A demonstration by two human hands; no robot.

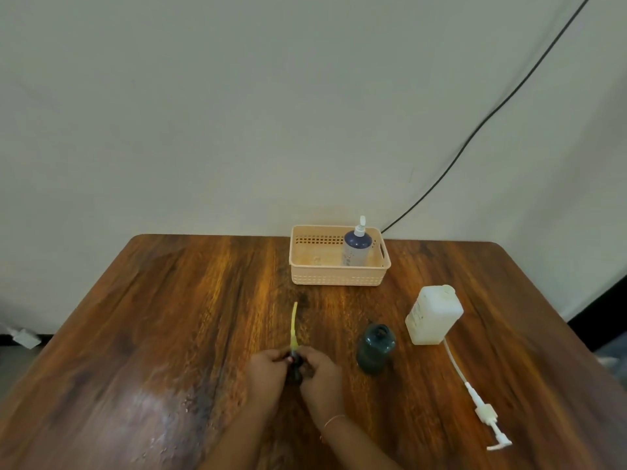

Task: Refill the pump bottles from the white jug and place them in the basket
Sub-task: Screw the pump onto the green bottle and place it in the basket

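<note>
My left hand (266, 369) and my right hand (320, 371) both grip a dark pump head (294, 362) low over the table; its yellowish dip tube (293, 325) points away from me. A dark green bottle (376, 347) stands uncapped to the right of my hands. The white jug (434, 315) stands further right. At the back, the peach basket (339, 278) holds one blue bottle with a white pump (356, 247), upright in its right half.
A white pump with a long tube (475, 395) lies on the wooden table (152, 317) at the right, near the jug. A black cable (492, 110) runs down the wall behind the basket. Small droplets speckle the table at the front left.
</note>
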